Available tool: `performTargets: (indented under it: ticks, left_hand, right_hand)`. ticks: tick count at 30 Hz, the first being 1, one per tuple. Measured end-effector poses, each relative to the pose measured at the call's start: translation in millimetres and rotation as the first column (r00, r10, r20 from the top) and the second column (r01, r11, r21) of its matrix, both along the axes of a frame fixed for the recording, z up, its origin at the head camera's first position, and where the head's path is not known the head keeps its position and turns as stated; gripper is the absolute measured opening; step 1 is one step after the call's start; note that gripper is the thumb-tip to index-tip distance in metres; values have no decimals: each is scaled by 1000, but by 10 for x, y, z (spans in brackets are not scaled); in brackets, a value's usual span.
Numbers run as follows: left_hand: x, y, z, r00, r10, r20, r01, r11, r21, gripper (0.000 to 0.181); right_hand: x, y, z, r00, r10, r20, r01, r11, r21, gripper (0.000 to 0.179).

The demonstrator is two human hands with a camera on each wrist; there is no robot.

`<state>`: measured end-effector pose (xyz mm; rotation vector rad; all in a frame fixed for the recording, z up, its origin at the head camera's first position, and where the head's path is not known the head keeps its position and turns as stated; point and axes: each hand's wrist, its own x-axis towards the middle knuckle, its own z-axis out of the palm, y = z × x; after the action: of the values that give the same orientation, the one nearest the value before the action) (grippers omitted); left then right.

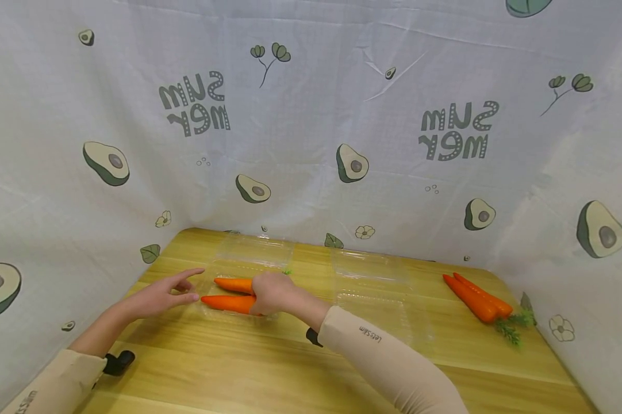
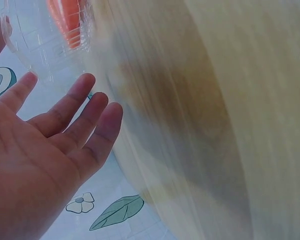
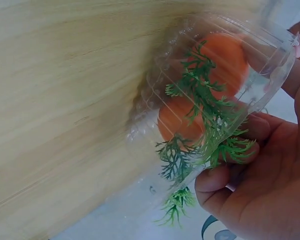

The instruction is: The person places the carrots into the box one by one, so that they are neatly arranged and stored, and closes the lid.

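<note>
Two orange carrots (image 1: 230, 303) lie side by side in a clear plastic box (image 1: 272, 317) on the left of the table, tips pointing left. My right hand (image 1: 277, 292) grips them at their thick ends, thumb and curled fingers reaching inside the box wall. Feathery green tops (image 3: 210, 107) hang over the box's rim in the right wrist view. My left hand (image 1: 168, 293) hovers just left of the box, fingers spread and holding nothing. In the left wrist view its palm (image 2: 35, 165) faces up, below a carrot tip (image 2: 67, 25) seen through the plastic.
The box's hinged lid (image 1: 256, 249) lies folded back behind it. A second clear box (image 1: 375, 310) with a raised lid (image 1: 371, 265) stands to its right. Two more carrots (image 1: 473, 299) with greens (image 1: 513, 326) lie at the table's right edge. A printed curtain (image 1: 300, 115) surrounds the wooden table (image 1: 311, 368).
</note>
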<state>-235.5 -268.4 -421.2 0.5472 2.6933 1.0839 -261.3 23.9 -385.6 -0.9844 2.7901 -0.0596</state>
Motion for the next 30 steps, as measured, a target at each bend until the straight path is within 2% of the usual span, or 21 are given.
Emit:
performTargets:
  ticks: [8, 12, 15, 19, 22, 24, 29, 30]
  left_hand:
    - [13, 25, 9, 1000, 5, -14, -6, 1000, -4, 68]
    - [24, 37, 22, 1000, 5, -29, -6, 1000, -8, 68]
    - [30, 42, 34, 999, 20, -46, -21, 1000, -19, 68]
    - [42, 66, 51, 994, 53, -92, -56, 998, -22, 67]
    - [64, 93, 76, 985, 70, -161, -73, 997, -12, 65]
    - [85, 125, 98, 973, 81, -215, -85, 996, -5, 63]
    - [161, 276, 213, 944, 112, -311, -118, 993, 0, 59]
    - [176, 315, 241, 939, 113, -325, -120, 993, -1, 58]
  right_hand:
    - [-21, 16, -19, 999, 48, 3, -47, 996, -74, 76]
    - [-34, 11, 6, 999, 24, 33, -20, 992, -126, 55]
    - [-36, 17, 39, 999, 11, 33, -6, 989, -146, 32]
    - [-19, 77, 86, 1000, 1, -3, -2, 989, -148, 24]
    - [6, 152, 120, 1000, -20, -7, 19, 984, -176, 31]
    - [18, 209, 143, 999, -39, 24, 43, 977, -211, 33]
    - [31, 359, 192, 994, -67, 87, 89, 952, -294, 38]
    - [30, 394, 200, 995, -68, 79, 89, 951, -297, 40]
